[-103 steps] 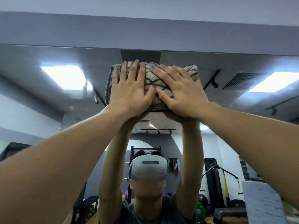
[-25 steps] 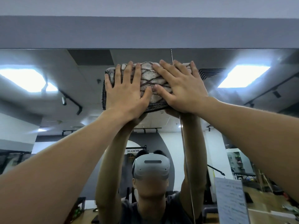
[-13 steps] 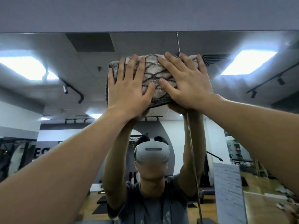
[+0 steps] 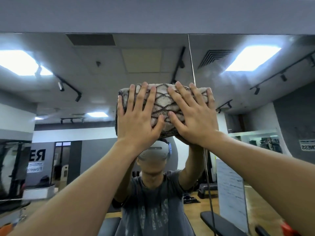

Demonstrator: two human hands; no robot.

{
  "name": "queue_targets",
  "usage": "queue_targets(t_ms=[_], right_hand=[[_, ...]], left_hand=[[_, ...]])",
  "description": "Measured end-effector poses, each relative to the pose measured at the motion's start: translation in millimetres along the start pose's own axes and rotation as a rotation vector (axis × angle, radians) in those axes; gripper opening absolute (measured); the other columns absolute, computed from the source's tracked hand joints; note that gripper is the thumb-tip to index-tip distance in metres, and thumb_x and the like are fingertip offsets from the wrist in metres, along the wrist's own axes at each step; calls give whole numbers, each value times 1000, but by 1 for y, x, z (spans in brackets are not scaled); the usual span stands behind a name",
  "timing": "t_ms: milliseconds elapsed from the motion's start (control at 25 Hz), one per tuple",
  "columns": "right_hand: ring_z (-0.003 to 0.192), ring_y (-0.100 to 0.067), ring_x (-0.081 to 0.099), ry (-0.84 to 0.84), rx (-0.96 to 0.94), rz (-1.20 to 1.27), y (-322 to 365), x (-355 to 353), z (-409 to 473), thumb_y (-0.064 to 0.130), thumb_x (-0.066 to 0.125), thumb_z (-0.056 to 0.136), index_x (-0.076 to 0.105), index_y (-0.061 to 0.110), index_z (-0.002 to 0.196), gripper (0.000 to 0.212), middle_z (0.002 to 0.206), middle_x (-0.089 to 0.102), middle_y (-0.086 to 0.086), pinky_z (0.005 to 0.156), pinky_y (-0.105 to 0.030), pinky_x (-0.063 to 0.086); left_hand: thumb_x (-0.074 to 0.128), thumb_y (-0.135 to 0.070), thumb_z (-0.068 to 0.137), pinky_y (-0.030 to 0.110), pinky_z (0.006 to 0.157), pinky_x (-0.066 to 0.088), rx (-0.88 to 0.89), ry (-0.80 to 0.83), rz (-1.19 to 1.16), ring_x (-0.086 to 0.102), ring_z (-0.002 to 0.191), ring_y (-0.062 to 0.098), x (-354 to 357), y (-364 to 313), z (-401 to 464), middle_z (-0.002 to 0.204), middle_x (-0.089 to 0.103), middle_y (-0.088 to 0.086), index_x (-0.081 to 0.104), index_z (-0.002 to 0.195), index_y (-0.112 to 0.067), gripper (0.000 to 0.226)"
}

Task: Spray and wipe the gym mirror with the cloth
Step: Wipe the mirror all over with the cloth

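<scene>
Two hands work the glass at once: the left hand and the right hand lie flat, fingers straight and spread, pressing the folded patterned cloth against the gym mirror. Neither hand curls round the cloth; both simply push it onto the surface. It sits high on the mirror, some way below the top edge and just left of the vertical seam between panels, above the reflected headset. No spray bottle shows anywhere, so spraying looks done, or at least set aside, and the wiping step is under way. By my reading the upper band is being covered now. Faint haze shows near the reflected ceiling light at upper right, so that panel and the lower glass probably remain to be wiped
</scene>
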State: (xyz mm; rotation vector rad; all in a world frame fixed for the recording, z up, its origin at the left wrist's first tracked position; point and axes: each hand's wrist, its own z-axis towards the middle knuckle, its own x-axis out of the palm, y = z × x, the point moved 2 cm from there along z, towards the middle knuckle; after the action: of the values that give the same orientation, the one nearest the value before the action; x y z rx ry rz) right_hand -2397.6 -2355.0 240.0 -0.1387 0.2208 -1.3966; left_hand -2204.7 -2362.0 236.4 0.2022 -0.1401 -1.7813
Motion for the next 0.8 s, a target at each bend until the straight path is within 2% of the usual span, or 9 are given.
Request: queue_targets(t_ms=[280,440,600,800], right_hand=[[163,-27,8,56,-8,-7,-18,-3,71,72,16,95,12,43,167,77,176,11,10,128,-62,-3],[163,-27,6,62,9,-3,-26,-6,104,71,17,96,9,44,167,76,177,10,10,129,-61,-5],[163,-27,6,53,12,42,-16,-6,73,69,21,98,11,44,167,73,176,11,10,128,-61,-5],[161,-31,16,22,-11,36,16,-2,-19,64,29,100,22,36,167,72,175,21,4,128,-62,1]], left_hand=[[22,-69,91,57,127,0,6,52,41,-4,160,25,-4,17,74,173,1,-1,5,165,-30,85],[19,-70,92,56,128,-1,-3,71,55,-5,160,24,-8,24,110,173,1,-2,4,165,-31,84],[21,-68,94,56,128,0,12,48,1,-1,160,25,-6,20,78,173,5,-1,6,165,-30,82],[30,-64,95,56,127,5,8,51,11,0,160,26,-8,7,-17,174,6,1,9,166,-25,83]])
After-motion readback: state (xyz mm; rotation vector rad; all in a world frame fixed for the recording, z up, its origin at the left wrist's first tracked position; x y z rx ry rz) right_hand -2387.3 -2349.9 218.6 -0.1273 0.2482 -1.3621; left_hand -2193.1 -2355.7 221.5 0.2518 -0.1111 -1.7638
